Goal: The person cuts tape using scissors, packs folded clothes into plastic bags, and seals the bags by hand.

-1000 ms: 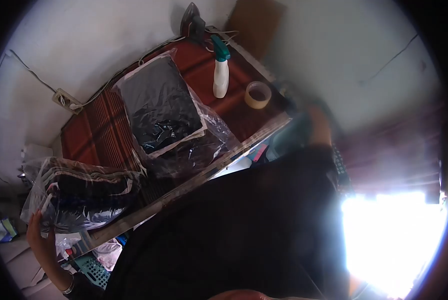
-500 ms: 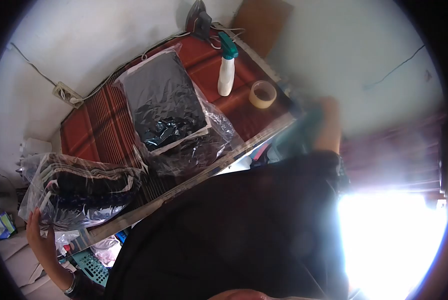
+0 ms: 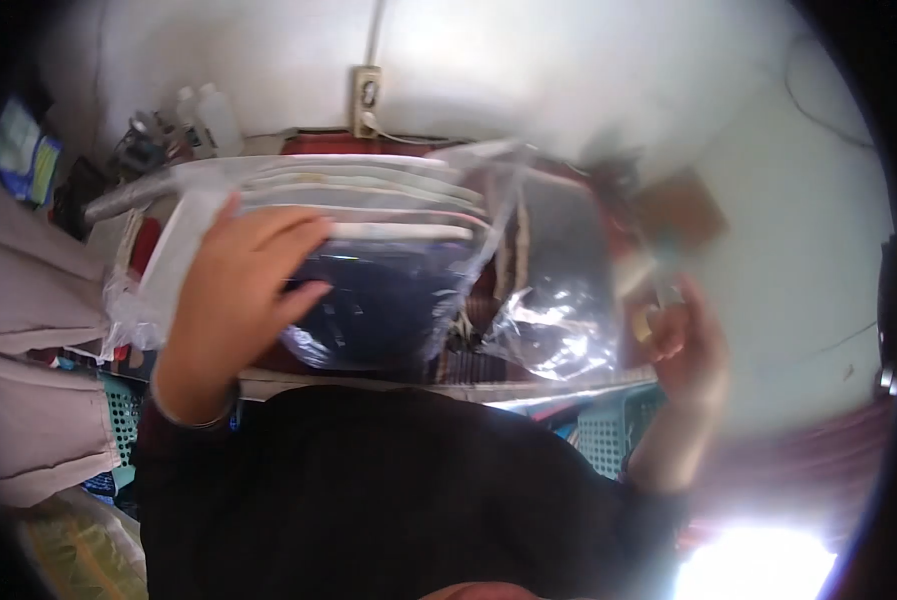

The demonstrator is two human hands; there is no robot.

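Observation:
My left hand lies over the left side of a clear plastic bag, its fingers spread and the thumb apart. Inside the bag is a stack of folded fabric, dark at the front with paler folded edges behind. At the table's right end my right hand is blurred by motion, its fingers curled at a yellowish roll of tape. Just behind these fingers stands a smeared spray bottle, white with a green head.
A second plastic-wrapped dark packet lies right of the bag. A wall socket with a plugged-in cord is behind the table. Pale bottles stand at the back left. Green perforated baskets sit below the table edge.
My view has turned toward the bag, which now sits nearer the middle. The left hand has moved from the bag's lower corner onto its side. The right hand has come to the tape.

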